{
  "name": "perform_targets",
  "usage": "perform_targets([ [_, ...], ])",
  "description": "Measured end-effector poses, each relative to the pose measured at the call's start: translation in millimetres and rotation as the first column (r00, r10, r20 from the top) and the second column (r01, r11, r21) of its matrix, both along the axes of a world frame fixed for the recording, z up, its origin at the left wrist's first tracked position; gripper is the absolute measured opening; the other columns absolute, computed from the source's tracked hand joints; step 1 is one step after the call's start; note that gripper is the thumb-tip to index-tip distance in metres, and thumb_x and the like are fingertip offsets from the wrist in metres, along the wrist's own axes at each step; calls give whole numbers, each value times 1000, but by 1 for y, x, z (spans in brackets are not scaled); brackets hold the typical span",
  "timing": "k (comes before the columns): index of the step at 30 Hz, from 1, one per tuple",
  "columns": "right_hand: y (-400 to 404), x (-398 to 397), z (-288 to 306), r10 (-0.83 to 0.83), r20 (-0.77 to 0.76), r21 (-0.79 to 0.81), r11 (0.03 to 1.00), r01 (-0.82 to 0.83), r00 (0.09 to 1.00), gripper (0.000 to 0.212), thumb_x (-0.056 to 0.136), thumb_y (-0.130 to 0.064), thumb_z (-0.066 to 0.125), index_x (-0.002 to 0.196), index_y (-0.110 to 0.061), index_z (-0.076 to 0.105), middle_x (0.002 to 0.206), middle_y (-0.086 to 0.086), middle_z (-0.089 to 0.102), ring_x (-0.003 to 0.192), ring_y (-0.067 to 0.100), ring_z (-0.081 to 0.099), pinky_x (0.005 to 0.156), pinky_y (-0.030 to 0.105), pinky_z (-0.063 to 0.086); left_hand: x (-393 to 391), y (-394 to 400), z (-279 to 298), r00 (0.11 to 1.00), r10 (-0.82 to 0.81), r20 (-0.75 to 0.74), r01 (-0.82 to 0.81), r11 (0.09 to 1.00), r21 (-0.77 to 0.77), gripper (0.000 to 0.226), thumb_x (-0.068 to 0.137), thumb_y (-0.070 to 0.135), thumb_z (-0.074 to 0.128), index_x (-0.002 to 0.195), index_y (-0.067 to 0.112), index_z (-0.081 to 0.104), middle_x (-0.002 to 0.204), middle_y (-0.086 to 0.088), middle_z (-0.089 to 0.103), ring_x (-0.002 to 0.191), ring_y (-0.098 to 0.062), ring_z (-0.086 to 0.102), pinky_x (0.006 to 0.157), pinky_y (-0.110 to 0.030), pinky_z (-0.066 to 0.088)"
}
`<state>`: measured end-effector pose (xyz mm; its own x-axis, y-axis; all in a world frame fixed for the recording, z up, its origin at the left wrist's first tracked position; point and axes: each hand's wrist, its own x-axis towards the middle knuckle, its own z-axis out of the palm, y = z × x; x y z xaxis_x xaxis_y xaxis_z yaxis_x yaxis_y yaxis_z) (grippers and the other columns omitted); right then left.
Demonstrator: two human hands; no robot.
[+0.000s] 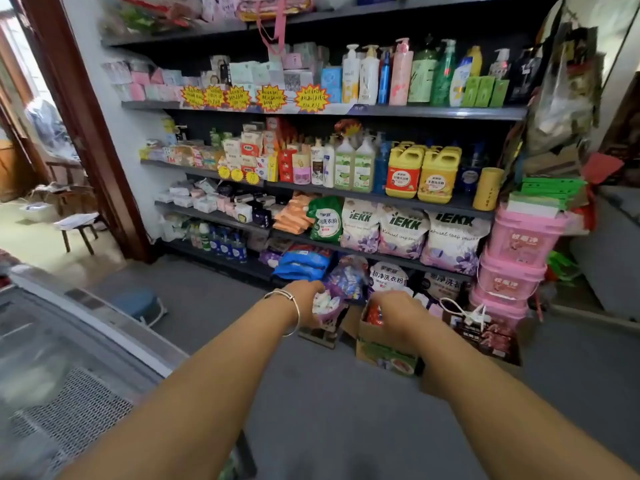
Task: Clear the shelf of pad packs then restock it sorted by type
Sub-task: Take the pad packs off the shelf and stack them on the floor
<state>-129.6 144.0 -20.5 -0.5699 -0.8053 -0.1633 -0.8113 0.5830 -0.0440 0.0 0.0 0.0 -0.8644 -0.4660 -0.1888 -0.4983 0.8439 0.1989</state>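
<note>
- Head view: both arms reach forward and down toward the foot of a tall store shelf [346,110] crowded with goods.
- The left hand [306,299], a thin bangle [289,306] on its wrist, curls its fingers round a small bundle of pale pad packs [323,303], held low in front of the bottom shelf.
- The right hand [398,308] hangs over an open cardboard box [384,344] on the floor, fingers bent down toward red packets inside; I cannot tell whether it grips anything.
- More pad packs [207,200] lie in loose heaps on the left part of the third shelf, above a row of blue bottles [225,245].
- Another run of pastel pad packs [156,83] fills the upper shelf behind yellow starburst price tags [239,97].
- Yellow jugs [420,171] and white and purple powder bags [401,230] stand to the right.
- Pink tubs [516,258] are stacked at the shelf's right end.
- A glass-topped freezer [69,358] sits at lower left.
</note>
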Motion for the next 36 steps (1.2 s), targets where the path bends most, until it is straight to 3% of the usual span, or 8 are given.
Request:
perform_targets([
  [2,-21,-7,-17,17,21,18,1000,-17,1000,44,89,-4,46,132,-14,45,130,12,52,119,32,49,94,44,46,-10,-12,-15,997,0,76,0,1000,4,69,82,26,70,141,17,37,142,-8,43,128,-26,44,104,-32,37],
  [6,-70,-21,-49,80,69,102,991,-86,994,40,85,0,46,124,-10,50,124,14,54,110,31,53,81,39,43,-29,-56,-46,979,14,204,-21,999,36,67,82,23,70,140,18,38,140,-9,44,126,-26,46,103,-33,39],
  [9,-109,-35,-60,99,123,109,988,-113,987,40,84,-1,47,122,-11,52,124,14,55,106,30,53,84,37,45,-42,-93,-54,970,25,240,-36,998,44,70,83,18,69,143,17,33,143,-12,41,128,-28,44,104,-34,37],
  [18,-242,-91,-68,167,200,104,976,-190,965,56,88,-5,52,142,-11,36,137,15,46,124,31,47,101,36,41,-94,-209,-77,960,105,259,-129,988,81,70,82,9,68,143,21,34,145,-12,39,130,-28,44,106,-34,38],
  [22,-315,-131,-81,223,162,138,959,-245,961,53,89,-25,55,139,-18,38,142,12,43,127,32,44,106,40,39,-125,-269,-88,948,201,246,-229,969,91,71,83,9,67,144,18,32,145,-12,38,130,-28,43,106,-33,37],
  [25,-369,-159,-80,276,169,116,948,-297,946,45,83,-30,62,125,-20,50,129,10,55,115,31,53,95,39,47,-148,-312,-93,931,283,232,-315,943,111,71,83,14,68,144,18,33,144,-12,39,130,-27,42,106,-32,36],
  [28,-423,-173,-72,362,195,130,912,-390,912,50,88,-30,61,131,-11,48,129,14,54,119,31,51,96,38,46,-160,-354,-99,907,366,210,-398,907,136,68,84,20,67,143,18,34,144,-11,40,129,-27,43,106,-32,36],
  [36,-599,-166,-89,497,204,147,836,-528,844,56,89,-35,60,136,-9,45,132,16,52,121,32,51,97,39,46,-142,-511,-120,832,503,233,-542,827,151,67,83,25,68,141,19,36,139,-12,46,125,-29,48,104,-34,39],
])
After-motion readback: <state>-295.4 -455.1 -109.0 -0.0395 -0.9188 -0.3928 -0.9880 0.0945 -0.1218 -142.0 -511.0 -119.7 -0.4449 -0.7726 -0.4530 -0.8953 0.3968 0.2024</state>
